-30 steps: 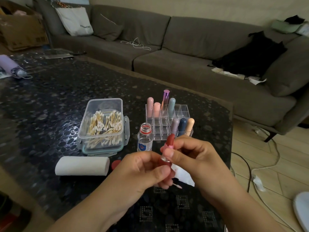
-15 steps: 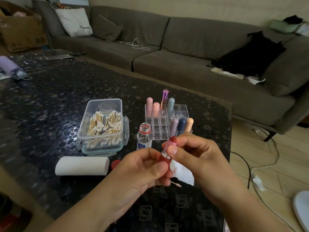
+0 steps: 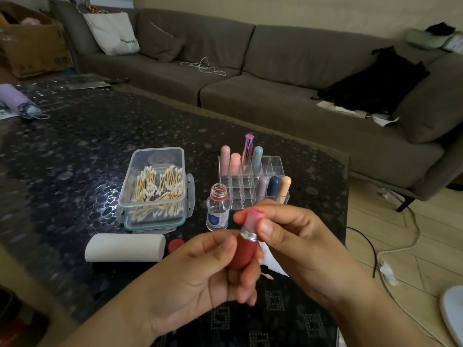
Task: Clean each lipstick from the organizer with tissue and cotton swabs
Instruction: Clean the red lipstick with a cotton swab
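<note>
Dark table near its right edge, left hand gripping red lipstick, right hand fingers pinching its top

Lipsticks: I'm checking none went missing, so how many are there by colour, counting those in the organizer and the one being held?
Pink: 2
Metallic purple: 1
Grey-blue: 1
Mauve: 1
Navy: 1
Peach: 1
Red, held by both the left hand and the right hand: 1
Total: 8
</note>
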`<state>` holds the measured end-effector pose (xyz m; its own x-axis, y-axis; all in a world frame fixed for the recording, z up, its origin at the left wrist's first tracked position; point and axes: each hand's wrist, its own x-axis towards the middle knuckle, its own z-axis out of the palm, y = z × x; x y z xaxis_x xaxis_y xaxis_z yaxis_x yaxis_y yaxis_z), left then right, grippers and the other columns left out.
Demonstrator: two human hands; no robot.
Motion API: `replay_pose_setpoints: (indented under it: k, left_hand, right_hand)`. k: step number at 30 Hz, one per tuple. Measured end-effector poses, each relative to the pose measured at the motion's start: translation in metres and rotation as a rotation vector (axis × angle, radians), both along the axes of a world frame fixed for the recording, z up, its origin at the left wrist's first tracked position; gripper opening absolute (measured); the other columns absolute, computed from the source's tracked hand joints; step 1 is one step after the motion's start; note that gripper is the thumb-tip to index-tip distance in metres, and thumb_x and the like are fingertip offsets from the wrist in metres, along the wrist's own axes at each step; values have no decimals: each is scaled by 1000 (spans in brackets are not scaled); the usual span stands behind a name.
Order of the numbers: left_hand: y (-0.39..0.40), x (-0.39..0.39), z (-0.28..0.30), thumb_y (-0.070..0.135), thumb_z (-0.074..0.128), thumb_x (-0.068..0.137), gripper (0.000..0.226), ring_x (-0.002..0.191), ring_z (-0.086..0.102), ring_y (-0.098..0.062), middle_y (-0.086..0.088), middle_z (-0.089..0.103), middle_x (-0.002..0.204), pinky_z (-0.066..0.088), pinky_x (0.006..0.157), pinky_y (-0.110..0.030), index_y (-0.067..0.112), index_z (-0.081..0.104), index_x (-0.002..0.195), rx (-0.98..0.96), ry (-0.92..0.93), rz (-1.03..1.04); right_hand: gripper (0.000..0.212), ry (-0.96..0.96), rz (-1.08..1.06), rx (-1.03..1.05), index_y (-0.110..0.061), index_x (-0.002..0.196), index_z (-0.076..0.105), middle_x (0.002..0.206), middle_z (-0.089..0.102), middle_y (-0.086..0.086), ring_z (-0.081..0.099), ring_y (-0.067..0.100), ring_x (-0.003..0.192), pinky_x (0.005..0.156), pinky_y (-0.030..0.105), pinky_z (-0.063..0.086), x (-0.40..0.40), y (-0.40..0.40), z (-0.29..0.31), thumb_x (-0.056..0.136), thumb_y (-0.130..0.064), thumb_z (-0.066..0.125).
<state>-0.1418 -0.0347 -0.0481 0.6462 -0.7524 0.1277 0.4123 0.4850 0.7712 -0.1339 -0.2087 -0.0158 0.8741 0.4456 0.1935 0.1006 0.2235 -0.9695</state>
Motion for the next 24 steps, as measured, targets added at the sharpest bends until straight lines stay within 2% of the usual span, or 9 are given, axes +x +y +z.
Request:
replay_pose_setpoints:
  k: [2,4,6,8,11,14,16,19,24]
  left_hand:
    - [0,0,1,27,69,85,26,66,61,-15,-9,64,77,52,71,-29,6,66,99,81,46,193]
    - [2,1,1,21,75,74,30,63,62,-18,-13,64,73,55,65,-28,2,64,93,211,119,470]
    - [5,3,0,15,69,68,24,65,63,-19,-12,66,73,57,66,-28,3,62,87,359,71,702]
    - [10,6,0,14,68,66,21,67,65,-18,-9,69,75,55,71,-28,6,63,84,468,-16,826]
    - [16,6,-4,2,71,72,15,64,62,-12,-5,70,72,50,73,-29,8,62,82,590,-119,915]
    - [19,5,-7,0,72,74,17,63,60,-11,-1,70,69,46,71,-30,12,64,82,679,-198,960]
    - [21,6,-8,3,73,74,17,63,60,-11,0,69,70,46,70,-31,16,65,81,701,-207,988]
    - [24,9,-8,6,74,74,17,65,63,-11,0,71,74,48,70,-32,21,66,77,704,-184,1013]
    - [26,12,-9,5,72,75,15,63,64,-9,0,71,72,47,68,-31,19,66,79,682,-127,1009]
  right_hand:
    - [28,16,-43,-76,-5,102,72,76,70,-1,68,12,79,82,22,52,0,3,3,85,-26,62]
    - [27,23,-142,-240,-20,104,71,84,74,-4,67,3,83,76,10,48,2,4,6,83,-32,59]
    - [25,-8,-303,-518,-36,104,65,89,71,-16,62,-10,86,69,0,42,7,3,1,79,-38,62]
    - [24,-138,-409,-837,-40,108,62,90,63,-19,56,-10,83,68,-1,39,12,4,-8,84,-35,66]
    - [30,-311,-340,-1102,-34,116,64,96,53,-16,50,-5,83,77,1,35,17,12,-25,86,-30,67]
    - [31,-399,-284,-1199,-32,120,62,108,52,-11,48,4,102,91,16,38,20,23,-38,89,-29,61]
    - [31,-447,-302,-1259,-29,123,60,115,52,-9,45,10,110,96,20,35,24,28,-45,92,-29,56]
    - [29,-490,-306,-1300,-24,121,61,117,54,-6,45,15,110,95,24,35,30,35,-56,92,-27,55]
    - [26,-526,-298,-1373,-21,115,54,114,58,-3,46,18,105,89,27,35,39,40,-62,90,-25,57]
